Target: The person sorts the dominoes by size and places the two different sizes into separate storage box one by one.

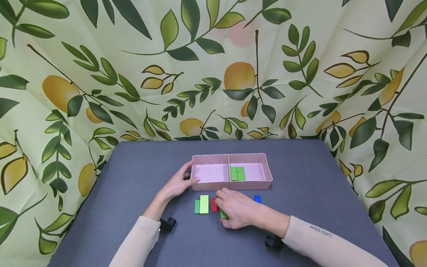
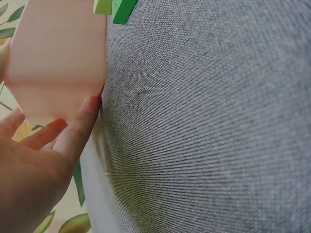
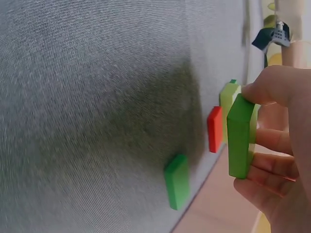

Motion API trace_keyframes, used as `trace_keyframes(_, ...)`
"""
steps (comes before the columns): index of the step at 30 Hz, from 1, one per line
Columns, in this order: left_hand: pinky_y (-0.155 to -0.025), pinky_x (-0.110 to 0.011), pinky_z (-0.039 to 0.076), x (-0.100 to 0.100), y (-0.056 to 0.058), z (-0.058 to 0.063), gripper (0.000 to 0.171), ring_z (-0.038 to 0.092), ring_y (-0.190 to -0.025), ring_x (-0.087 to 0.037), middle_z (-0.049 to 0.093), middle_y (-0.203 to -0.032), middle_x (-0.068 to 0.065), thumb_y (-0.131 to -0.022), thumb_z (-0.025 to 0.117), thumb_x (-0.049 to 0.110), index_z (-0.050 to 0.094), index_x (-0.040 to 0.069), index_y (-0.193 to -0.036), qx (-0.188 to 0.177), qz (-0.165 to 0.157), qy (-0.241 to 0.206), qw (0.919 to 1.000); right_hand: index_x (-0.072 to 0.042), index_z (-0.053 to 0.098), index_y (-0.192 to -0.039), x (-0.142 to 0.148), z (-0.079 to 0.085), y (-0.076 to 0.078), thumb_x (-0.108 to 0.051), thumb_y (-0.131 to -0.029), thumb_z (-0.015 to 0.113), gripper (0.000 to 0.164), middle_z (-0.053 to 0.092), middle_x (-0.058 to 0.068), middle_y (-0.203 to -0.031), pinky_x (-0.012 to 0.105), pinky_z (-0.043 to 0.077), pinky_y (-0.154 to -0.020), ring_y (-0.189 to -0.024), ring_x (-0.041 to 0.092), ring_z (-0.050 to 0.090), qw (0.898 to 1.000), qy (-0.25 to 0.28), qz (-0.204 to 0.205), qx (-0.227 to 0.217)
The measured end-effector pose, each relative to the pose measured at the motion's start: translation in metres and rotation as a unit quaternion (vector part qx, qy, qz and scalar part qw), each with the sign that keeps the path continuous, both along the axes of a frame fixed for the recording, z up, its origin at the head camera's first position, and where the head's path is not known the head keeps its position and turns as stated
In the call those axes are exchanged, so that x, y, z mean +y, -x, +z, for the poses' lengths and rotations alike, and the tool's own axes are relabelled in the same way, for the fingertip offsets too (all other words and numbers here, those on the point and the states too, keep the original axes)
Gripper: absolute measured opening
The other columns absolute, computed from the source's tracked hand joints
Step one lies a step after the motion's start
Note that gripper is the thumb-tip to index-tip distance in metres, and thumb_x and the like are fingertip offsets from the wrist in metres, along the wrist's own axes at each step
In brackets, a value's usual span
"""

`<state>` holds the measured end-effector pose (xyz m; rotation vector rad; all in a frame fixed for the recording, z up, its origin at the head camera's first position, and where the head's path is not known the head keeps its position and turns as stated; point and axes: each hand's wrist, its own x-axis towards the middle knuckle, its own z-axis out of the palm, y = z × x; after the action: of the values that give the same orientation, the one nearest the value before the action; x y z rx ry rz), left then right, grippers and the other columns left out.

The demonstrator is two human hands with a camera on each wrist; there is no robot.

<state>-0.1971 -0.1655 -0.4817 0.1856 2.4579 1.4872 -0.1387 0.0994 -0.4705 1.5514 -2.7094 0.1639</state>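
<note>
My left hand [image 1: 177, 182] grips the left end of a pink two-compartment box [image 1: 213, 186], thumb at the near wall and fingers around the side. In the left wrist view its fingertips rest on the box's outer wall [image 2: 58, 48]. My right hand [image 1: 239, 208] pinches a green block [image 3: 239, 138] between thumb and fingers, in front of the box. Beside that hand lie a red block [image 1: 214, 205], a light green block [image 1: 204, 204] and a darker green block [image 1: 197, 207]. Another green block [image 3: 177, 182], hidden by the hand in the head view, lies on the table.
Two green blocks [image 1: 237, 173] sit side by side in the box's right compartment, against the divider [image 1: 229, 167]. A blue block [image 1: 257, 199] lies right of my right hand. The grey-blue tabletop [image 1: 150, 155] ends at a leaf-patterned cloth [image 1: 207, 111].
</note>
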Motion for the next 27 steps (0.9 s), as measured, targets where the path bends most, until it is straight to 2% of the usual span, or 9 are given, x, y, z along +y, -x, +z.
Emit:
trace_keyframes(7, -0.110, -0.064, 0.034, 0.000, 0.000, 0.000, 0.078, 0.042, -0.139, -0.044, 0.031, -0.162, -0.015, -0.095, 0.073, 0.027, 0.031, 0.021, -0.160, 0.004, 0.001, 0.006, 1.0000, -0.014, 0.062, -0.098, 0.010, 0.019, -0.002, -0.036, -0.084, 0.075, 0.028, 0.051, -0.004, -0.098, 0.024, 0.043, -0.074, -0.088, 0.013, 0.045, 1.000, 0.005, 0.014, 0.025)
trace_keyframes(15, -0.110, -0.063, 0.034, -0.001, 0.000, -0.002, 0.078, 0.042, -0.139, -0.044, 0.032, -0.162, -0.015, -0.095, 0.073, 0.027, 0.031, 0.021, -0.160, 0.008, -0.002, 0.004, 1.0000, -0.013, 0.067, -0.107, 0.029, 0.041, 0.001, -0.035, -0.085, 0.077, 0.033, 0.053, -0.002, -0.103, 0.026, 0.048, -0.076, -0.092, 0.013, 0.048, 0.999, 0.029, -0.013, 0.008)
trace_keyframes(22, -0.111, -0.064, 0.033, 0.000, -0.001, -0.002, 0.078, 0.041, -0.140, -0.045, 0.032, -0.162, -0.015, -0.094, 0.074, 0.028, 0.032, 0.021, -0.160, 0.008, -0.001, 0.002, 1.0000, -0.013, 0.066, -0.106, 0.045, 0.059, 0.009, -0.034, -0.082, 0.080, 0.036, 0.055, 0.000, -0.110, 0.029, 0.050, -0.078, -0.096, 0.015, 0.050, 0.997, 0.059, -0.028, 0.033)
trace_keyframes(27, -0.111, -0.063, 0.032, 0.000, 0.000, -0.002, 0.077, 0.040, -0.140, -0.046, 0.031, -0.162, -0.014, -0.095, 0.074, 0.026, 0.032, 0.021, -0.160, 0.006, 0.000, 0.001, 1.0000, -0.011, 0.067, -0.110, 0.055, 0.074, 0.019, -0.030, -0.082, 0.080, 0.036, 0.055, 0.001, -0.108, 0.028, 0.049, -0.073, -0.095, 0.015, 0.050, 0.995, 0.080, -0.046, 0.048)
